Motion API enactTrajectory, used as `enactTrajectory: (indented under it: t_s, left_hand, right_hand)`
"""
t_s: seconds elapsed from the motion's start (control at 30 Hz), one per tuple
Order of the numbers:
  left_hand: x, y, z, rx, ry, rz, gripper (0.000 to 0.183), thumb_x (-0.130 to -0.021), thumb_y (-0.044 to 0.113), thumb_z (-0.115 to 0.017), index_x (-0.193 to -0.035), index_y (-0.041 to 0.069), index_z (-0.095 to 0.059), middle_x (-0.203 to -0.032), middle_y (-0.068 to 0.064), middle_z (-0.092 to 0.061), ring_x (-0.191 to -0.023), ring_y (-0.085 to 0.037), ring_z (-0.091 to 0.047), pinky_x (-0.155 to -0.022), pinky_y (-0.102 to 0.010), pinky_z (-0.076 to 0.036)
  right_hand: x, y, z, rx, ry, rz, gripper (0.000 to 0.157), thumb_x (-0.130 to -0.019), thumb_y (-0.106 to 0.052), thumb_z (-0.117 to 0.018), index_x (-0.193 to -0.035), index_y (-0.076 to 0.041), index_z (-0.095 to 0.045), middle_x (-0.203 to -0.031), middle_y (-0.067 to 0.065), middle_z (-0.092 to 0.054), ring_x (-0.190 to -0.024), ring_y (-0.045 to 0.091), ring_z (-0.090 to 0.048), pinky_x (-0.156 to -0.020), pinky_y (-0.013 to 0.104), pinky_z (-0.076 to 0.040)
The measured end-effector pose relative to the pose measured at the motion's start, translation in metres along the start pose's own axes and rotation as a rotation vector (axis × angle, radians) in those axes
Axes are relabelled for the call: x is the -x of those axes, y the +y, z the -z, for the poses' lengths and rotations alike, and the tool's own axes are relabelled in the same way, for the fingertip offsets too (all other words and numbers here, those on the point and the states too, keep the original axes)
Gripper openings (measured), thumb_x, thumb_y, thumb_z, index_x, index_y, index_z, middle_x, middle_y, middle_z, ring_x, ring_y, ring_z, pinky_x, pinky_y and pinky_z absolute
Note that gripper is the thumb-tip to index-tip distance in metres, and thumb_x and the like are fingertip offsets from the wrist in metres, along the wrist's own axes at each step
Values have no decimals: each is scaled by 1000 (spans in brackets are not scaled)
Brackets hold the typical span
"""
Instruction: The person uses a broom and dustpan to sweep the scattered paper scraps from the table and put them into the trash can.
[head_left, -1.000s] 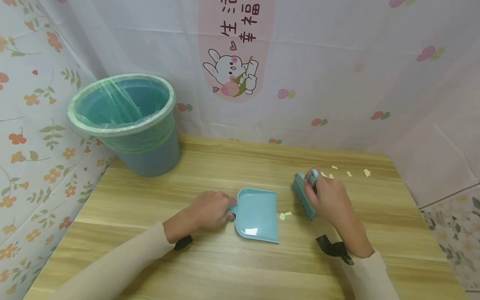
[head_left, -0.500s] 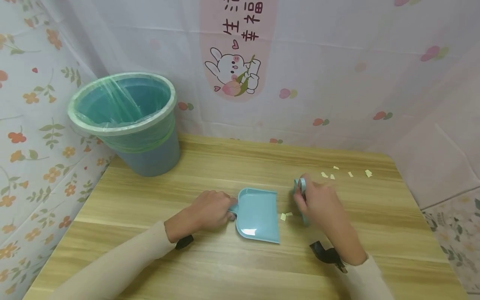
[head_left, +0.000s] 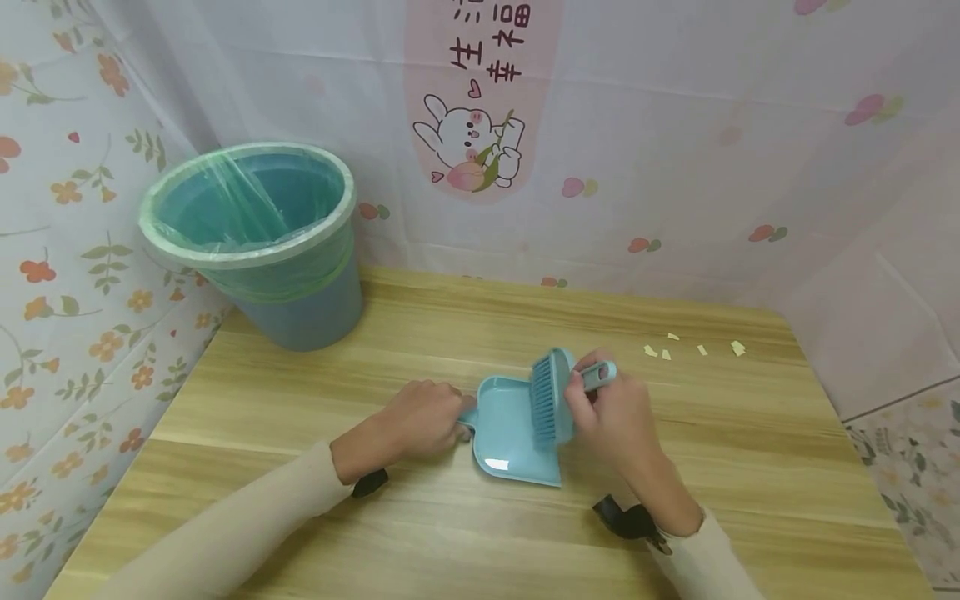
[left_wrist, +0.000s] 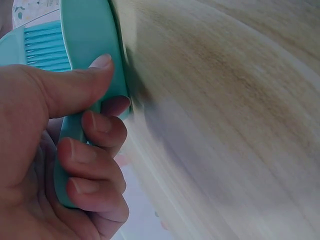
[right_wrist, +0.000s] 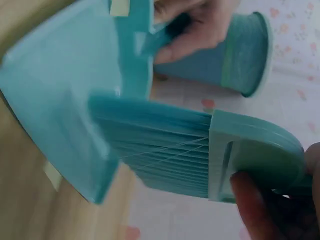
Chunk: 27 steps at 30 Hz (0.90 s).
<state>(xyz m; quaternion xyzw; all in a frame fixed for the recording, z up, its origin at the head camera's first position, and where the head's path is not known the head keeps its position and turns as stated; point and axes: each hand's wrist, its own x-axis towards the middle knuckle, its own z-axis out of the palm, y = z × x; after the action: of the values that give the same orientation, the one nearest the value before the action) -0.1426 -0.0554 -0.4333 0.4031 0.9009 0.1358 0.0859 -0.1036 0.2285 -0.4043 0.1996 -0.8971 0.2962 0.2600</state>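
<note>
A light-blue dustpan (head_left: 510, 442) lies on the wooden table, its wide lip facing right. My left hand (head_left: 423, 419) grips its handle, thumb over the top and fingers curled beneath in the left wrist view. My right hand (head_left: 615, 417) holds a matching hand brush (head_left: 562, 396) by its handle. The bristles (right_wrist: 155, 145) hang over the dustpan's lip; whether they touch it I cannot tell. In the right wrist view one yellow paper scrap (right_wrist: 120, 7) shows inside the pan. Another paper scrap (right_wrist: 52, 176) lies on the table just outside the lip.
A blue bucket (head_left: 311, 312) lined with a green plastic bag stands at the table's back left. Several pale yellow paper scraps (head_left: 702, 350) lie at the back right. Patterned cloth (head_left: 675, 167) hangs behind the table.
My right hand has swept the brush leftward, from the table right of the dustpan to over its lip. The left hand and dustpan have stayed nearly still.
</note>
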Motion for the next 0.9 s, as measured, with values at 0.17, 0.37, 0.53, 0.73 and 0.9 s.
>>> enactTrajectory:
  t_s: [0.17,0.37,0.53,0.73,0.9]
  left_hand:
    - [0,0,0,-2,1,2,16,-101,26,-78,-102,10,-74,-77,2,-53,-66,-15,-49,-55,-32,-43]
    - [1,-1,4,-24,24,-14,17,-101,27,-78,-100,11,-72,-80,1,-57,-69,-16,-53,-58,-36,-49]
    - [1,-1,9,-41,20,-11,21,-102,27,-77,-110,7,-76,-80,1,-57,-71,-15,-51,-61,-35,-48]
    - [-2,-2,9,-37,-17,9,19,-103,24,-75,-110,6,-77,-77,1,-54,-69,-15,-48,-61,-32,-45]
    - [-2,-2,9,-36,-29,13,19,-103,25,-75,-109,7,-77,-77,0,-55,-68,-15,-49,-60,-33,-46]
  right_hand:
    - [-3,10,10,85,3,66,9,-95,-7,-55,-93,2,-57,-60,-1,-50,-48,4,-40,-40,20,-31]
    - [-3,19,13,135,-99,94,5,-96,-3,-58,-96,-3,-53,-62,-7,-40,-50,2,-33,-43,22,-28]
    - [-2,21,11,126,-118,98,7,-97,-2,-58,-98,-4,-52,-63,-7,-40,-51,3,-34,-44,21,-29]
    - [-1,20,0,106,-67,123,6,-97,-6,-54,-97,0,-52,-61,-4,-45,-50,3,-36,-43,21,-30]
    - [0,17,-8,-3,-3,28,9,-98,-5,-57,-96,3,-58,-66,4,-58,-51,5,-46,-43,19,-37]
